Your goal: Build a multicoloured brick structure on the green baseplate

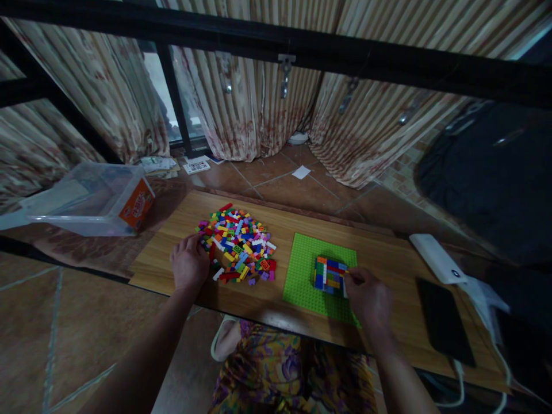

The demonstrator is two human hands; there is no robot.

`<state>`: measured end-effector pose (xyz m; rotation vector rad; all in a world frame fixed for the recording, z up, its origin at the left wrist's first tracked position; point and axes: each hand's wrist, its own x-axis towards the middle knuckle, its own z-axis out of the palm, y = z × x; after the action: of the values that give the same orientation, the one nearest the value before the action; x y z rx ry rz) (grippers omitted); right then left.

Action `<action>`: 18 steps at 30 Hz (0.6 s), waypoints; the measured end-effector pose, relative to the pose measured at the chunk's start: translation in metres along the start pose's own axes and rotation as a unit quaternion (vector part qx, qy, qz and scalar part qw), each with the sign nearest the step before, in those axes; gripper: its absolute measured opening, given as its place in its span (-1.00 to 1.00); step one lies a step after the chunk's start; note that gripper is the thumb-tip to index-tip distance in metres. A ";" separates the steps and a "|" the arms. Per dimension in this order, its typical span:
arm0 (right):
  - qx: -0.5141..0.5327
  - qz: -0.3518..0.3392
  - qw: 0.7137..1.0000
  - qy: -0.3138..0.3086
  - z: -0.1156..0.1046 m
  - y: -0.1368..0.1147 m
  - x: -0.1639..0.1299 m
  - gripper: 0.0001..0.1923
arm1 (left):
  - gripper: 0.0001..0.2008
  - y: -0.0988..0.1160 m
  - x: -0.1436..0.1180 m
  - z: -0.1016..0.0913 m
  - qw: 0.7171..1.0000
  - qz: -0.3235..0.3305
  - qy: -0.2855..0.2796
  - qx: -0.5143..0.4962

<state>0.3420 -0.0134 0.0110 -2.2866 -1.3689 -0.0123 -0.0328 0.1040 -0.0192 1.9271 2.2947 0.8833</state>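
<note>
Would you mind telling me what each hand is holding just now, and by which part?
Right hand fingertips touch the brick block at its right edge; a closed grip cannot be told. Left hand rests at the loose bricks, holding nothing visible.

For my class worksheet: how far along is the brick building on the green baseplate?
Done: a small multicoloured block stands on the green baseplate. In hand: the right hand touches its near edge, the left hand rests at the loose brick pile. Left: most bricks unused, much baseplate bare.
</note>
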 end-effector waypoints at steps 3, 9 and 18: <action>-0.022 -0.001 1.000 0.001 0.000 -0.001 0.000 -0.61 | -0.63 -0.001 0.000 0.000 1.000 -0.001 0.001 0.000; -0.058 -0.016 0.998 -0.006 0.000 -0.003 0.004 -0.65 | -0.63 0.001 0.000 -0.001 1.000 0.004 -0.001 0.002; 0.004 -0.011 1.000 -0.022 0.003 0.002 0.000 -0.58 | -0.63 0.004 0.000 -0.004 1.000 -0.007 -0.005 -0.005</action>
<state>0.3429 -0.0129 0.0071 -2.2779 -1.4148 0.0362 -0.0310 0.1033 -0.0145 1.9058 2.2908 0.8811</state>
